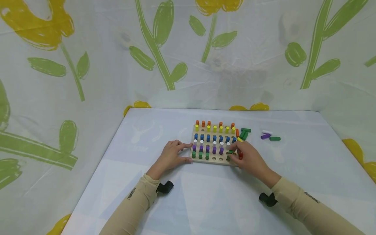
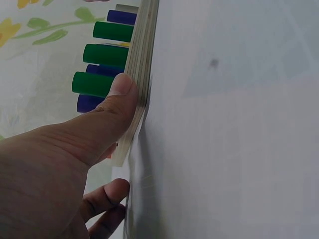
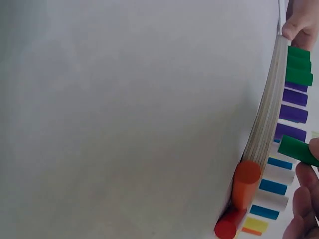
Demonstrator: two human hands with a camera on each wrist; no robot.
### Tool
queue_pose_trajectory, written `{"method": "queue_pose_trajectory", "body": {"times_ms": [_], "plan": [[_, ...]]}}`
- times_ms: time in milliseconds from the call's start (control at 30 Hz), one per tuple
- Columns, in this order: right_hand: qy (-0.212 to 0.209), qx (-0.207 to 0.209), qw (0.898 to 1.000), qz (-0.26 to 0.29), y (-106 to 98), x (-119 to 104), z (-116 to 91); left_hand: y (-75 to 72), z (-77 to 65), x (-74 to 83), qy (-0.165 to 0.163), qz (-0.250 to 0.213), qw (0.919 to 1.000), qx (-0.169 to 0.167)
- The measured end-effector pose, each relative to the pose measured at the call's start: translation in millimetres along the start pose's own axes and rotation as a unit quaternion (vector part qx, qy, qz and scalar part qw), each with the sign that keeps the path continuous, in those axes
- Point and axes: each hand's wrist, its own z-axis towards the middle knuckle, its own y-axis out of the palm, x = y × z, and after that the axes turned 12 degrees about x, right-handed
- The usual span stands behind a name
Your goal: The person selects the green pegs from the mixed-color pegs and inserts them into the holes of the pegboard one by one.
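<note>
A wooden pegboard (image 1: 217, 162) holds rows of orange, yellow, blue, white, purple and green pegs. My left hand (image 1: 171, 153) is at its left side, with the thumb (image 2: 122, 87) against the edge by the front corner and the index finger touching farther back. Over the front right of the board, my right hand (image 1: 248, 158) pinches a green peg (image 3: 295, 149) between thumb and fingers. That peg is tilted above the board, near bare holes in the green row. Three green pegs (image 1: 200, 155) stand at that row's left end.
Orange (image 3: 243, 189) and red pegs (image 3: 228, 226) lie along the board's right edge, partly behind my right hand. Loose green pegs (image 1: 246, 130) lie by its back right corner. Farther right are a white peg (image 1: 267, 132), a purple peg (image 1: 265, 136) and another green peg (image 1: 275, 139).
</note>
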Motion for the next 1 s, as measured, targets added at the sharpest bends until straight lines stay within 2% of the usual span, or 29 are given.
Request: {"method": "queue_pose_trajectory", "body": {"times_ms": [733,1000], "plan": [[-0.029,-0.009,0.999,0.010,17.4,-18.3,6.0,0.9,0.0,-0.3,-0.006,0.000,1.0000,0.003],[-0.043,-0.022,0.999,-0.011,25.7,-24.4,10.4,0.2,-0.8,0.7,-0.006,-0.002,1.0000,0.001]]}}
